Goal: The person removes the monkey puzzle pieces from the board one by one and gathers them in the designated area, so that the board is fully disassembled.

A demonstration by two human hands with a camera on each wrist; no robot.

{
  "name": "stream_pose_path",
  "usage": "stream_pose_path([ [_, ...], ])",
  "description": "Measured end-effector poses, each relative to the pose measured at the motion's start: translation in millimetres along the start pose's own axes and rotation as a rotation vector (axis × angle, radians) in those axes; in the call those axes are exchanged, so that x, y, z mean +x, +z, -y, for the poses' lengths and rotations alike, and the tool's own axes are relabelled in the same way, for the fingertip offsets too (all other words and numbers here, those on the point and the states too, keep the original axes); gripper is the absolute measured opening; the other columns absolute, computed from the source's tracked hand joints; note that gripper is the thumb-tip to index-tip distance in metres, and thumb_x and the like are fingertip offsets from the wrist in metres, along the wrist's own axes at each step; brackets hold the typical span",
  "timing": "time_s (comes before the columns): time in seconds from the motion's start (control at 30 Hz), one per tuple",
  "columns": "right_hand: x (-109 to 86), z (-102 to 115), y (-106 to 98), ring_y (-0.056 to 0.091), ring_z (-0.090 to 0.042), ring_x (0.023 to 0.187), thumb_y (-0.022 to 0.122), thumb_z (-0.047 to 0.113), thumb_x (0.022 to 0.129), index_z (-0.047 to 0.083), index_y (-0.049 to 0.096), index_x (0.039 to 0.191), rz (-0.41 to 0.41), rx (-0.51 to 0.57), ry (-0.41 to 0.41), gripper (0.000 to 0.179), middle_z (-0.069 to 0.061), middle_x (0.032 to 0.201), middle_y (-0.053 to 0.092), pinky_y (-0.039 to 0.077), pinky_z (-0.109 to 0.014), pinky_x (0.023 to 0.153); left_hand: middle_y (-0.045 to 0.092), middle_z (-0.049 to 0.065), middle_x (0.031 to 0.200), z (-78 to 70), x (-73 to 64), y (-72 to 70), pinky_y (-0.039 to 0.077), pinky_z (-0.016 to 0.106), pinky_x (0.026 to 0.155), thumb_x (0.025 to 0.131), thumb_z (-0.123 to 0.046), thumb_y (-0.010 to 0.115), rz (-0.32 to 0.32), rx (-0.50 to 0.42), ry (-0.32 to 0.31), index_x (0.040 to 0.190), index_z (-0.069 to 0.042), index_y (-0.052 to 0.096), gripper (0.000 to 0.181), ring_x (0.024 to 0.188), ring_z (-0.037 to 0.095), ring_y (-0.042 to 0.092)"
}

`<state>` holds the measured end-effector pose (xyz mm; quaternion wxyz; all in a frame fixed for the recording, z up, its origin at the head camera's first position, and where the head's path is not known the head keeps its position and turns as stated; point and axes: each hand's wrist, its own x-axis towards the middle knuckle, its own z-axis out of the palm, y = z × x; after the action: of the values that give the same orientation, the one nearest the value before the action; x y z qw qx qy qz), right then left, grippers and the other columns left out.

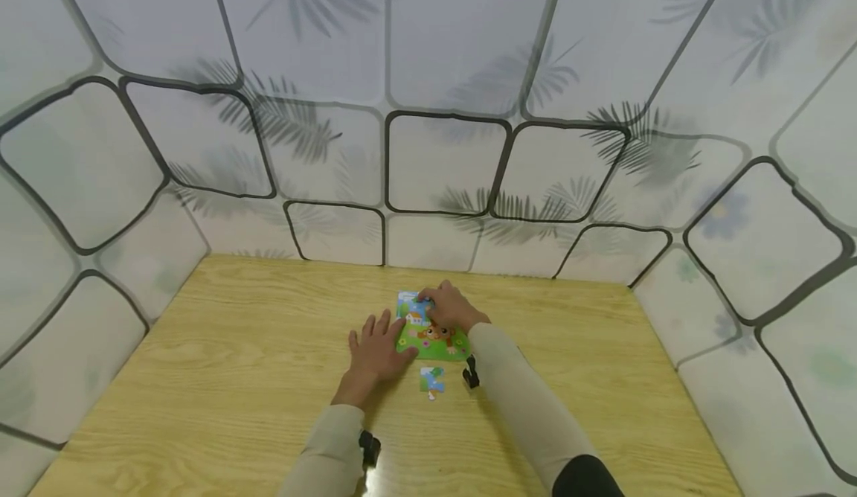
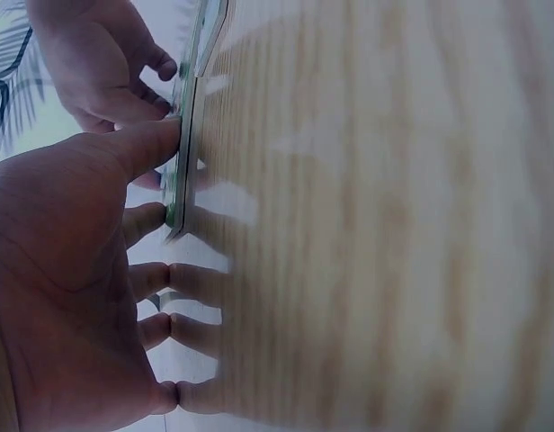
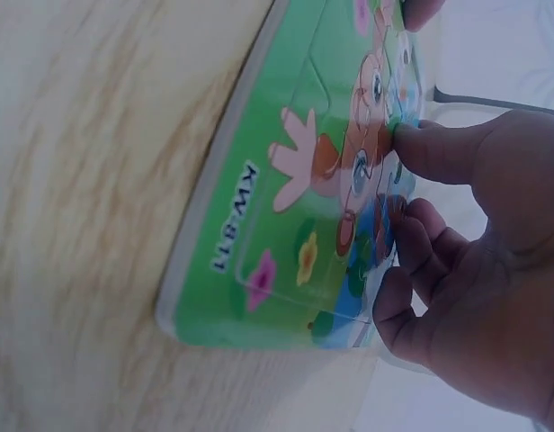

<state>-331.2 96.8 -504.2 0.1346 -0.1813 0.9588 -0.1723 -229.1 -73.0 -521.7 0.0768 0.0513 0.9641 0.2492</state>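
One loose puzzle piece point(image 1: 428, 379) lies on the table point(image 1: 221, 378) in my head view, nearer me than the puzzle board point(image 1: 428, 350) and apart from it. The left hand point(image 1: 379, 353), spread and released, is at the board's left edge; the right hand point(image 1: 454, 307) bends over its far part. A careless sweep of the left sleeve point(image 1: 328, 445) or right sleeve point(image 1: 522, 400) could, I judge, knock the loose piece away. A black clip point(image 1: 472, 373) by the right sleeve sits close to the board's near right corner and might snag it. A patterned wall point(image 1: 442, 162) stands behind.

My left wrist view shows the left thumb point(image 2: 149, 148) against the board; too much sideways push there could slide it.

From my right wrist view, the right fingers point(image 3: 425, 261) bend onto the picture and hide what is under them, so I cannot tell whether they grasp anything. Pressing off-centre might tilt a piece or lift its neighbours.
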Motion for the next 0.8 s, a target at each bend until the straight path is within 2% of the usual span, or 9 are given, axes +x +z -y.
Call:
stream_pose_path([
  [0.2,-2.4,2,-2,0.044,-0.031,0.113,0.063,0.022,0.094,0.031,0.064,0.12,-0.046,-0.031,0.028,0.028,-0.012,0.129,0.047,0.044,-0.052,0.09,0.022,0.014,0.161,-1.3,-0.3,-1.1,0.01,0.073,0.111,0.093,-0.052,0.053,0.012,0.004,-0.009,0.148,-0.019,0.039,0.066,0.148,0.042,0.014],
  [0.3,-3.5,1,-1,0.044,-0.032,0.117,0.062,0.024,0.094,0.031,0.063,0.124,-0.068,-0.054,0.015,0.031,-0.01,0.131,0.049,0.044,-0.055,0.093,0.022,0.013,0.161,-1.4,-0.3,-1.4,0.01,0.072,0.112,0.093,-0.052,0.053,0.016,0.011,-0.018,0.149,-0.019,0.039,0.067,0.148,0.041,0.014],
  [0.47,-5.0,-3,3,0.047,-0.032,0.121,0.062,0.027,0.095,0.023,0.058,0.134,-0.14,-0.083,0.009,0.039,-0.007,0.131,0.053,0.044,-0.057,0.096,0.023,0.013,0.161,-1.0,2.1,0.1,0.01,0.072,0.111,0.092,-0.052,0.054,0.01,0.015,-0.013,0.148,-0.019,0.04,0.066,0.148,0.041,0.014],
  [0.6,-6.1,-8,5,0.05,-0.029,0.119,0.062,0.028,0.095,0.024,0.061,0.13,-0.188,-0.101,0.015,0.035,-0.005,0.129,0.055,0.045,-0.055,0.096,0.022,0.013,0.161,-1.0,1.7,0.7,0.01,0.072,0.112,0.092,-0.052,0.053,0.008,0.019,-0.011,0.149,-0.019,0.039,0.066,0.148,0.041,0.014],
  [0.8,-7.1,-12,6,0.058,-0.026,0.103,0.067,0.027,0.092,0.026,0.064,0.125,-0.224,-0.043,-0.023,0.033,-0.006,0.113,0.063,0.05,-0.048,0.088,0.022,0.012,0.162,-0.7,1.1,0.0,0.01,0.071,0.112,0.093,-0.053,0.052,0.017,0.029,-0.021,0.149,-0.021,0.038,0.066,0.149,0.04,0.014],
])
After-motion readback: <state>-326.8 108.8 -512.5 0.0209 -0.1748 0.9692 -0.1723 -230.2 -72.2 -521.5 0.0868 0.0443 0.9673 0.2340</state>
